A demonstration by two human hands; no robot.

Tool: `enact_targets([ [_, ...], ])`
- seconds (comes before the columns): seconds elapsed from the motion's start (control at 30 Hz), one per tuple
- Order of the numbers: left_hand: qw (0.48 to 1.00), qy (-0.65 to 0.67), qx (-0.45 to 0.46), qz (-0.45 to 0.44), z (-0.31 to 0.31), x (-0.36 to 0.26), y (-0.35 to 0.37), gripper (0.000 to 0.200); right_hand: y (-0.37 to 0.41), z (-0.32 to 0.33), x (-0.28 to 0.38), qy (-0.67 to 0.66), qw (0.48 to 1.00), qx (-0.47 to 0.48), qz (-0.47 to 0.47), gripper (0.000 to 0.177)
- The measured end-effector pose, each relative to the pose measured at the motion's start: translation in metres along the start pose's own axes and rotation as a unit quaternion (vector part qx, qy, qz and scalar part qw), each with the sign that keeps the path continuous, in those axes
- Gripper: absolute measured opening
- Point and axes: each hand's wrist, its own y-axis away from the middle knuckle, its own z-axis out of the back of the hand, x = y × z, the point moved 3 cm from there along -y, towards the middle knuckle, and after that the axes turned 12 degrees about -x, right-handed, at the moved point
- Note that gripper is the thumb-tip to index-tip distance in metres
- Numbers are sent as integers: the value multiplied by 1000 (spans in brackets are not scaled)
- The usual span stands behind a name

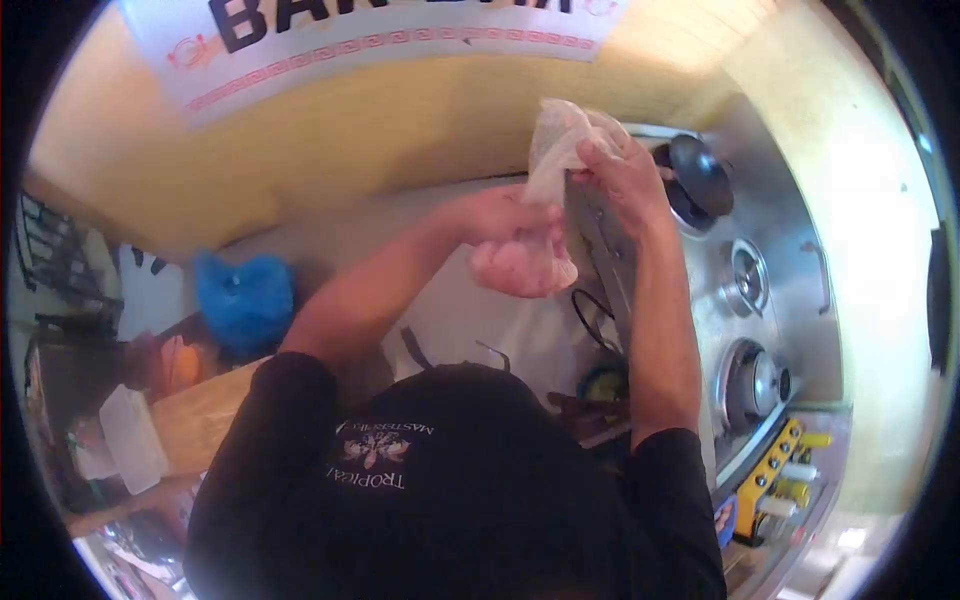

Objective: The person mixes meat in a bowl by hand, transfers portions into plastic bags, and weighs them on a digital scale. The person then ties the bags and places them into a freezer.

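Note:
A thin, see-through plastic bag (553, 135) is stretched between my two hands, held up in front of me over the floor. My left hand (505, 218) is closed around its gathered neck. Below that fist hangs the bag's full lower part, bulging with a pale pinkish lump (525, 268) whose kind I cannot make out. Higher up and to the right, my right hand (622, 175) pinches the loose, crumpled upper part of the bag between thumb and fingers.
At right, a steel stove counter (700, 262) carries a dark wok (700, 175) and a lidded pot (755, 385). Bottles stand in a yellow rack (768, 465). At left are a blue plastic bag (245, 297), a wooden board (205, 420) and a plastic container (133, 440). A yellow wall (380, 130) rises ahead.

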Motion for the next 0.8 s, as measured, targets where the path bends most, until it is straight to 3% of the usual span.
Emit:
enact_targets([
  [0.07, 997, 26, -77, 15, 45, 2, -3, 28, -44, -14, -37, 2, 997, 74, 27, 54],
  [0.13, 985, 50, -163, -23, 91, 1, -7, 29, -79, -38, -58, 3, 987, 148, 56, 58],
  [0.17, 982, 49, -177, -31, 103, -5, -7, 29, -92, -52, -66, 102, 978, 171, 67, 60],
  [0.2, 965, 49, -257, -19, 116, -10, -3, 30, -103, -72, -68, 200, 957, 194, 80, 62],
  [0.23, 940, 51, -337, -7, 132, -11, 1, 32, -116, -96, -67, 194, 947, 240, 92, 48],
  [0.27, 933, 57, -355, -10, 154, 0, 0, 32, -128, -117, -76, 190, 942, 260, 92, 48],
  [0.33, 932, -21, -362, 25, 210, 14, -6, 36, -166, -161, -93, 186, 925, 327, -45, 37],
  [0.37, 924, -23, -381, 13, 225, 6, -6, 36, -182, -182, -87, 185, 919, 346, -31, 37],
  [0.43, 921, 133, -353, -98, 237, 1, 5, 45, -198, -223, -85, 197, 907, 367, -54, 31],
  [0.47, 909, 135, -379, -108, 249, -6, 17, 45, -209, -247, -84, 195, 897, 394, -48, 31],
  [0.53, 928, 209, -277, -135, 259, -19, 46, 49, -223, -297, -87, 141, 880, 437, -123, 28],
  [0.57, 914, 217, -308, -153, 276, -17, 52, 49, -237, -321, -99, 147, 862, 471, -119, 28],
  [0.63, 923, 78, -342, -158, 304, -20, 75, 50, -253, -381, -106, 128, 870, 474, 42, 31],
  [0.67, 910, 74, -370, -170, 313, -34, 93, 50, -255, -410, -102, 122, 855, 501, 52, 31],
  [0.73, 855, -29, -514, -60, 316, -57, 129, 47, -246, -454, -94, 50, 840, 537, 62, 31],
  [0.8, 837, -22, -543, -64, 356, -48, 149, 46, -254, -491, -80, 23, 818, 567, 97, 30],
])
